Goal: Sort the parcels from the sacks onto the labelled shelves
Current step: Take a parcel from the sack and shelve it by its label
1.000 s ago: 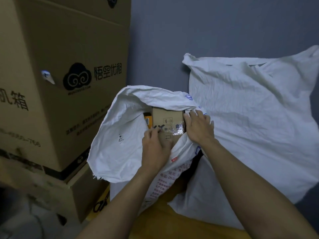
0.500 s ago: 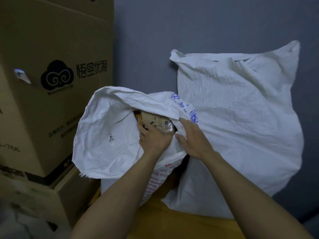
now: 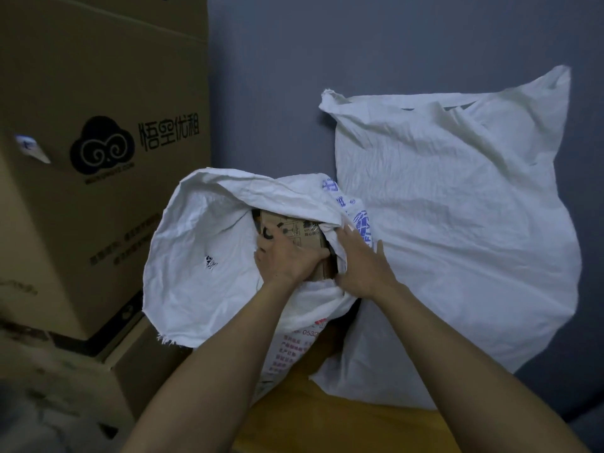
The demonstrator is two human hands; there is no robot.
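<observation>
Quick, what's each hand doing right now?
Left hand: grips the parcel in the sack.
Right hand: open, pressing the sack's rim aside.

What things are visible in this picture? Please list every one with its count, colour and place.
open white woven sack: one, white with blue and red print, centre front, mouth open.
second white woven sack: one, white, right, against the wall.
small brown cardboard parcel: one, brown with black print, inside the open sack's mouth.
large brown cardboard boxes: at least two, brown, stacked at left; one bears a black cloud logo.
grey wall: one, grey, behind everything.
yellow-brown surface: one, under the sacks.
left grip: one bare hand, curled round the parcel.
right grip: one bare hand, fingers straight, on the open sack's rim.
</observation>
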